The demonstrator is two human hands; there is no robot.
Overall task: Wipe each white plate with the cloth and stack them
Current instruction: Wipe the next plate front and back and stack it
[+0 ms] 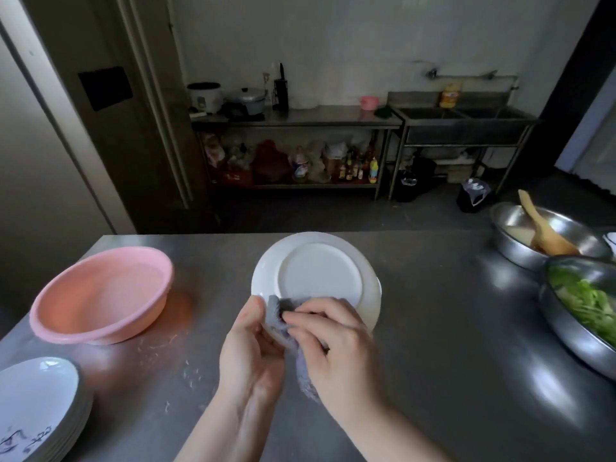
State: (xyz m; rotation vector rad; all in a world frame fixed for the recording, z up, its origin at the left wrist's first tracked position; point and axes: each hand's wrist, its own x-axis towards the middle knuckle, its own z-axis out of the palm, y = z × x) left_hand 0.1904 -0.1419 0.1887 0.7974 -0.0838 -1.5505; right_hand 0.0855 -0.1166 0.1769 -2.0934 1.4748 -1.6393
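Steel tabletop in dim kitchen. White plate tilted, underside toward camera, gripped by left hand; right hand seemingly pinching grey cloth against rim.

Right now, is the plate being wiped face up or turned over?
Turned over. The plate shows its underside with the raised foot ring; the left hand holds its near edge while the right hand presses the cloth on it.
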